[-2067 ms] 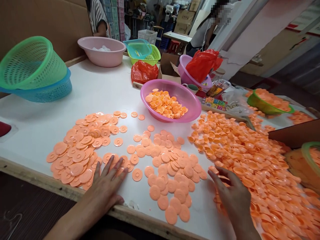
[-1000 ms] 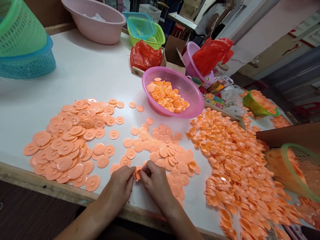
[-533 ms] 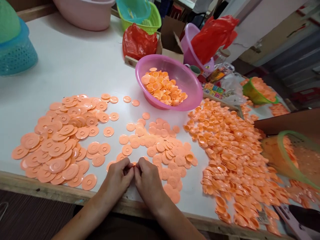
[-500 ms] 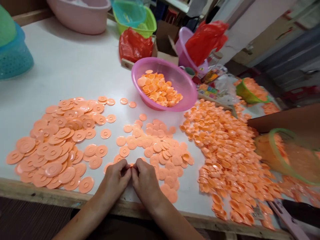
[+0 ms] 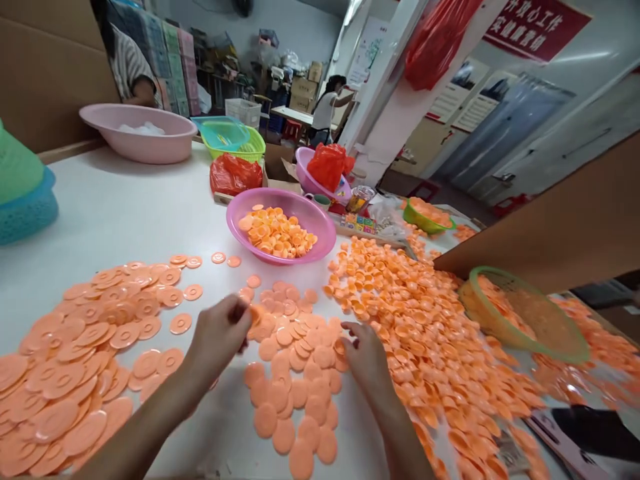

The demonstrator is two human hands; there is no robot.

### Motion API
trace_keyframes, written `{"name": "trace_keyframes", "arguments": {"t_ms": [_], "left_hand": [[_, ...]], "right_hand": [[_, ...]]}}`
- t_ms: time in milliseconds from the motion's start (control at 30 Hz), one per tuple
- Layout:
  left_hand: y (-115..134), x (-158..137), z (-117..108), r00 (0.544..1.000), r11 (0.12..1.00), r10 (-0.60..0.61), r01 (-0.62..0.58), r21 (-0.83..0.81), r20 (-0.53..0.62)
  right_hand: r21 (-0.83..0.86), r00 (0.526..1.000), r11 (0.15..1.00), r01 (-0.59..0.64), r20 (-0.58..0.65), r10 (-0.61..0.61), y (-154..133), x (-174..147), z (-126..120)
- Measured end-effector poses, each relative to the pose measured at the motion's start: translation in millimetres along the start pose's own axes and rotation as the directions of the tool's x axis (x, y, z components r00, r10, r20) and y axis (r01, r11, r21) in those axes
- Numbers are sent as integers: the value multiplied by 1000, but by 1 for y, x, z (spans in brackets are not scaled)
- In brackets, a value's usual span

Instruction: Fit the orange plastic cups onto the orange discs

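Note:
My left hand is raised over the table with its fingers curled in a pinch. At its fingertips shows a small orange plastic piece, its exact shape partly hidden. My right hand has its thumb and fingers apart, at the right edge of a spread of small flat orange discs. To the left lies a heap of larger orange discs with ringed centres. Right of my right hand spreads a big pile of small orange cup-shaped pieces. More cup-shaped pieces fill part of a pink basin.
Behind stand a pale pink tub, a green basket, a red plastic bag and a purple basin. A green-rimmed basket tilts at the right beside a cardboard panel. Two people are in the background.
My hands were together at the near side of the discs; they have separated, left hand forward, right hand to the right. The head view has tilted up, showing more of the room.

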State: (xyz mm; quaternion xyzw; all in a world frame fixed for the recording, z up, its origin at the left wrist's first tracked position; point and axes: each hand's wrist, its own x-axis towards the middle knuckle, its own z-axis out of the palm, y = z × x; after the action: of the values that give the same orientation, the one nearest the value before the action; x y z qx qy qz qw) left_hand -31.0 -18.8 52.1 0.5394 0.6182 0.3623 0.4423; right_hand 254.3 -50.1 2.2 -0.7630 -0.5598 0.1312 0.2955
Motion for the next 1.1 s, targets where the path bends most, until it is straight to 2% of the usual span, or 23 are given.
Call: {"name": "trace_keyframes", "arguments": {"t_ms": [67,133,167,233,300,367,467,567,667,733,900,1000,1100], "left_hand": [[39,44,3,990,991,132,-133,-27,-58],[67,80,5,983,984,164,-169,-55,-81],[73,91,4,984,984,157,-163,-67,-82],[67,96,-3,983,984,176,-177,-18,-58],[40,78,-18,968,957,248,-250,149,31],[0,46,-36,942,875,290,-333,351,170],[-58,-6,-56,926,753,243,-368,546,289],[-93,-40,-55,925,695,224,-373,615,308],[-102,-57,-41,919,733,235,-381,563,317],[-101,-63,-34,921,761,241,-375,529,306],[-103,-69,-32,972,771,176,-235,592,155],[-104,-73,-30,971,785,142,-227,576,191],[-104,-76,-24,968,797,154,-241,554,200]], "right_hand": [[-47,998,998,-32,57,35,14,8,-4],[-48,993,998,-49,106,54,20,7,-2],[-45,992,998,-51,116,56,21,5,-1],[-28,993,997,-66,94,68,21,1,0],[23,992,993,-119,41,118,19,-3,-1],[130,982,974,-188,37,184,10,-6,-1],[330,963,915,-234,211,171,-22,-16,6],[427,914,880,-211,406,22,-68,-36,27],[412,855,899,-146,509,-94,-103,-59,54],[384,828,915,-121,547,-121,-113,-71,67],[332,798,934,-135,595,-96,-117,-80,76],[326,789,935,-140,608,-94,-118,-81,78],[304,772,948,-94,624,-123,-123,-86,85]]}}
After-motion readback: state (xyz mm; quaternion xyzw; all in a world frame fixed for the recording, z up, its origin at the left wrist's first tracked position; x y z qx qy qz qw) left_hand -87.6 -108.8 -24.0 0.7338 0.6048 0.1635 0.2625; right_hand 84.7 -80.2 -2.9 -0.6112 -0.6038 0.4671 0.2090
